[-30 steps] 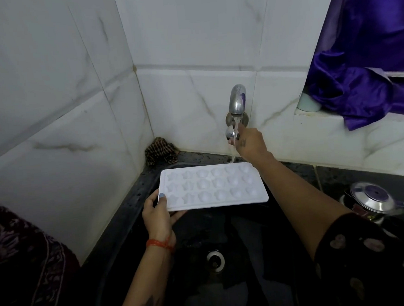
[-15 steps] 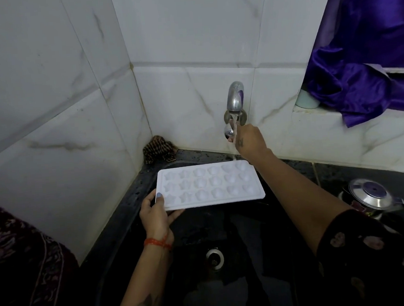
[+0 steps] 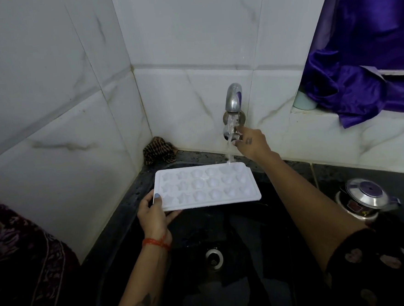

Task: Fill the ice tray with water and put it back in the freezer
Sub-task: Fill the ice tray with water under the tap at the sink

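A white ice tray (image 3: 207,187) with star and shell moulds is held level over the black sink (image 3: 227,258). My left hand (image 3: 154,214) grips its near left corner, thumb on top. A chrome tap (image 3: 233,100) juts from the tiled back wall. Water (image 3: 229,146) streams from it onto the tray's far right corner. My right hand (image 3: 250,143) is at the tap's knob (image 3: 229,134) under the spout, fingers closed on it.
A brown patterned cloth (image 3: 159,151) lies in the counter's back corner. A steel pot with lid (image 3: 364,197) stands on the counter at right. A purple curtain (image 3: 365,45) hangs over a ledge with a pale cup (image 3: 303,101). The drain (image 3: 213,256) sits mid-sink.
Water now runs from the tap in a fuller stream onto the tray's far right corner. Both hands and the tray have stayed roughly in place.
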`<move>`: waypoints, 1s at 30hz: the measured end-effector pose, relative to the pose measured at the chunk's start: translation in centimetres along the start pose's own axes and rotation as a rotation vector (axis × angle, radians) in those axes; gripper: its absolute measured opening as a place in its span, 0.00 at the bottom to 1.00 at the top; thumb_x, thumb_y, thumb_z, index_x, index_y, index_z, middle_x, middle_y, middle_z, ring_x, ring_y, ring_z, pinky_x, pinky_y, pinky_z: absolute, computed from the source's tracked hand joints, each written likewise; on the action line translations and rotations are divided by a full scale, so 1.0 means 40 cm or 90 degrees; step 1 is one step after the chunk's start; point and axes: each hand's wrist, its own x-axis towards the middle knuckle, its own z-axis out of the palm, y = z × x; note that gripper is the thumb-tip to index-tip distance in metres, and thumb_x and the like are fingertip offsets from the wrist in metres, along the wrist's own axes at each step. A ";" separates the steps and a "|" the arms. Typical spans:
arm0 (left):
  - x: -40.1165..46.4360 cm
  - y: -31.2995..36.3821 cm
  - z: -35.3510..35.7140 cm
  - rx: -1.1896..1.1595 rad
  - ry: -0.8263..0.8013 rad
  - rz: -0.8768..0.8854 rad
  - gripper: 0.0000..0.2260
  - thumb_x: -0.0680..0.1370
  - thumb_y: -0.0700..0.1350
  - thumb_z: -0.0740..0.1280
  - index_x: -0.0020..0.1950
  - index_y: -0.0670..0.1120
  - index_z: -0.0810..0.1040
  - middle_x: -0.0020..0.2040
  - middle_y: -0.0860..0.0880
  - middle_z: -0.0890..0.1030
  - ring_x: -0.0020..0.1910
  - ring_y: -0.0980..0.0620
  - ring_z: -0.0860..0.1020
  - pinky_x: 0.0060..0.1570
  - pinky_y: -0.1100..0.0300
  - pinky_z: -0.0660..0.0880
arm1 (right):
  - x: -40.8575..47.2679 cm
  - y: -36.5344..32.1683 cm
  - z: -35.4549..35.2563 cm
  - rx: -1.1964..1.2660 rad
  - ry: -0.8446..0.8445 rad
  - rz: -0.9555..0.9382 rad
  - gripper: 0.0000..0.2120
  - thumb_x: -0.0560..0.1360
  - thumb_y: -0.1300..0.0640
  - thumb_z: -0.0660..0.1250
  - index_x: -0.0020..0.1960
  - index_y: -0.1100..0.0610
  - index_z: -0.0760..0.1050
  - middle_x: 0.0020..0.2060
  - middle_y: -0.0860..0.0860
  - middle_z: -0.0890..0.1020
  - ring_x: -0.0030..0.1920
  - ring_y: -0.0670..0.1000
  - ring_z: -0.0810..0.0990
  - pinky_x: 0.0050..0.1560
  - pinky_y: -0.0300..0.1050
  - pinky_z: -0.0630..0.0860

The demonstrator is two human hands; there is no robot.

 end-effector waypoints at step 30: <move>-0.052 -0.002 0.049 0.042 -0.147 -0.037 0.11 0.82 0.40 0.56 0.62 0.41 0.73 0.53 0.43 0.78 0.50 0.44 0.78 0.35 0.55 0.77 | -0.268 0.146 -0.064 0.355 0.091 0.274 0.17 0.70 0.67 0.71 0.59 0.63 0.78 0.52 0.58 0.82 0.43 0.52 0.79 0.46 0.43 0.75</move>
